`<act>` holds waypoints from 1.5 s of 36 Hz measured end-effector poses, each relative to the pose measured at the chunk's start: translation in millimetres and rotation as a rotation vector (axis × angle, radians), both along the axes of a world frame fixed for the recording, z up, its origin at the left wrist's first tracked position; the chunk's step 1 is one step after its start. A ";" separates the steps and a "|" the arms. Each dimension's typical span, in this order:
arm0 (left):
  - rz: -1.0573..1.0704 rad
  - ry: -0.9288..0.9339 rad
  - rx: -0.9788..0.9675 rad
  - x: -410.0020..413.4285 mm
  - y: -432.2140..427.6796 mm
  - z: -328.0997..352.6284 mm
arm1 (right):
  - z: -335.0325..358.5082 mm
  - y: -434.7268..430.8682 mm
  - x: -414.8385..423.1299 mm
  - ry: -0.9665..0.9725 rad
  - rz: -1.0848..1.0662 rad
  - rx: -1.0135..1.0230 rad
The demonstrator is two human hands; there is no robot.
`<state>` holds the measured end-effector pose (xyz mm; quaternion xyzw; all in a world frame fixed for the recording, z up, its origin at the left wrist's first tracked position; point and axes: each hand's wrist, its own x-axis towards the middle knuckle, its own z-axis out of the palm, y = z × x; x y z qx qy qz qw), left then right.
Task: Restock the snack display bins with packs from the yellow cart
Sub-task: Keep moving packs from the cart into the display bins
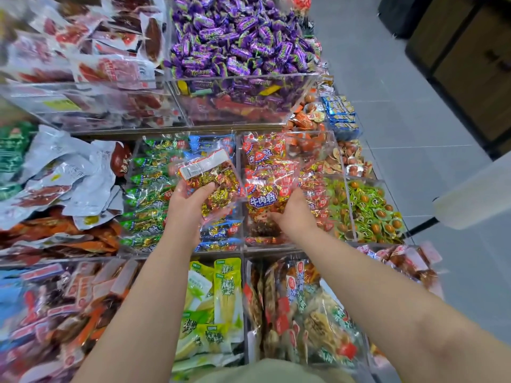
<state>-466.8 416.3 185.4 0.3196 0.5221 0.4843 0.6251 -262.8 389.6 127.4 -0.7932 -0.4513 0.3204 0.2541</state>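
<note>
Clear-wrapped beef-granule pack (210, 181) is gripped in the left hand (190, 201) above the bins. Right hand (293, 214) holds a 2nd pack (265, 193) low in the acrylic bin (336, 150). Looks mid-restock: seat that one, then drop the other in.

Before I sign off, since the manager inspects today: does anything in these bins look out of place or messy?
Yes. The silver packs at the left lie crumpled at all angles, unlike the green packs in neat rows. A couple of yellow wrappers sit among the purple candies.
</note>
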 end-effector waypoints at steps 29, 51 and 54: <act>-0.528 0.260 -0.051 56.0 -8.4 10.9 | 79.6 -44.6 33.6 0.908 0.008 0.045; -0.654 0.620 0.338 48.3 0.5 6.9 | 92.2 -43.6 62.6 0.441 0.038 0.051; -0.719 0.644 0.272 48.7 0.9 -0.2 | 78.1 -44.5 58.0 0.307 0.155 0.050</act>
